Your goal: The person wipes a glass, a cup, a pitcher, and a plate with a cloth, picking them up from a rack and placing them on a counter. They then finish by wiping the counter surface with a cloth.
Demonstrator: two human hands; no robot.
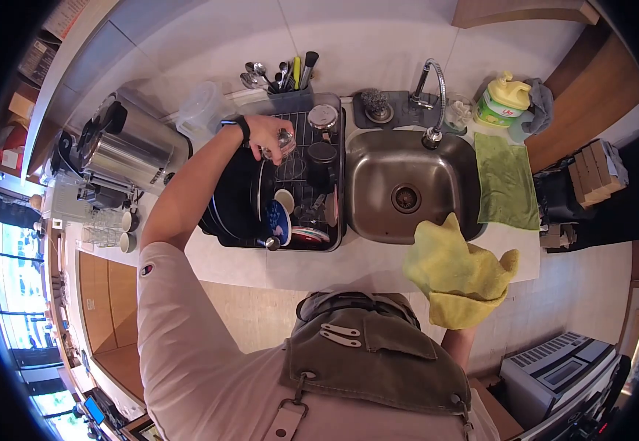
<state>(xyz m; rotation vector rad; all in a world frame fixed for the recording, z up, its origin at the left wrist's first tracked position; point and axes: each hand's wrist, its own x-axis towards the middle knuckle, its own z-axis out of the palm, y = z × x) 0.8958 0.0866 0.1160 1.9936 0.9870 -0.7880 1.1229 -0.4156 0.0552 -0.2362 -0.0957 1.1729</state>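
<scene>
While yellow cloth hides right hand near front edge of countertop, grip can't tell; left hand grasps clear glass, partly covered, above dish rack toward back edge.

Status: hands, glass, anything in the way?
Left hand holds clear glass over dish rack. Right hand hidden, apparently under yellow cloth. Black pan close by the glass.

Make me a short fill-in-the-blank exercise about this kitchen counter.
The dish rack under the left hand and clear glass stands to the ____ of the sink.
The cloth hiding the right hand is coloured ____.
The green towel lies to the sink's ____.

Missing words: left; yellow; right.
</scene>
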